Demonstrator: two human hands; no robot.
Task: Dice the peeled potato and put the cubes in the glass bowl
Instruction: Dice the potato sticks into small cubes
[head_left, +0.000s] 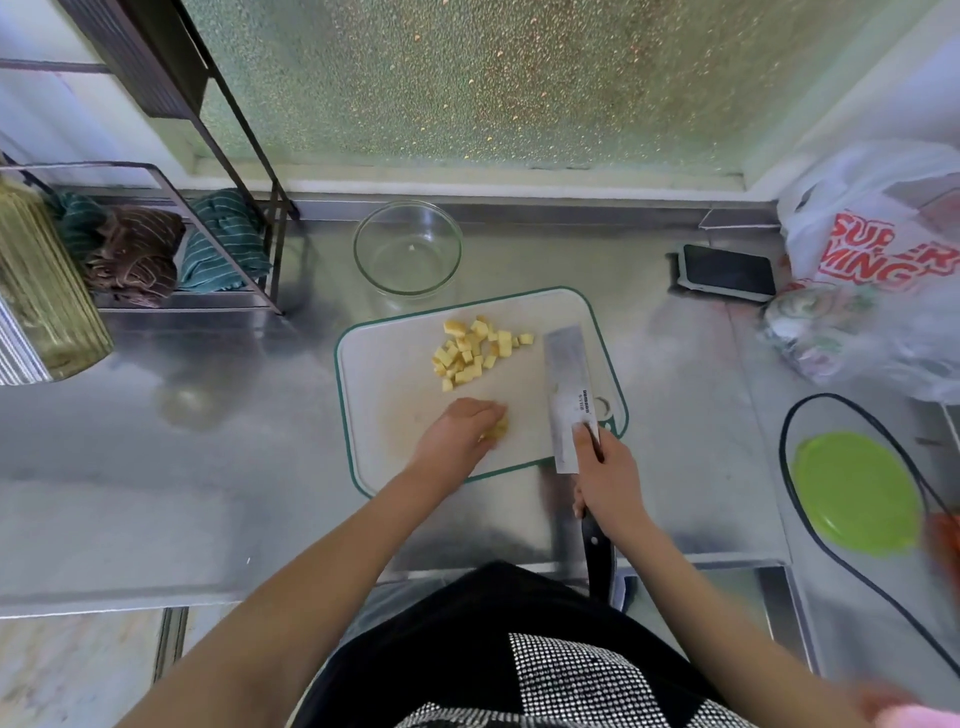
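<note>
A white cutting board (384, 395) with a green rim lies on the steel counter. Several yellow potato cubes (475, 352) are piled on its far half. My left hand (457, 434) rests on the board's near part, fingers curled over a remaining piece of potato (497, 430), mostly hidden. My right hand (608, 480) grips the black handle of a cleaver (569, 389), whose wide blade lies along the board's right side, apart from the potato. The empty glass bowl (408, 248) stands just behind the board.
A wire rack (223, 249) with folded cloths stands at the left. A phone (727, 273) lies at the back right, next to a plastic bag (878, 260). A green lid (854, 493) and a black cord (810, 535) sit at the right.
</note>
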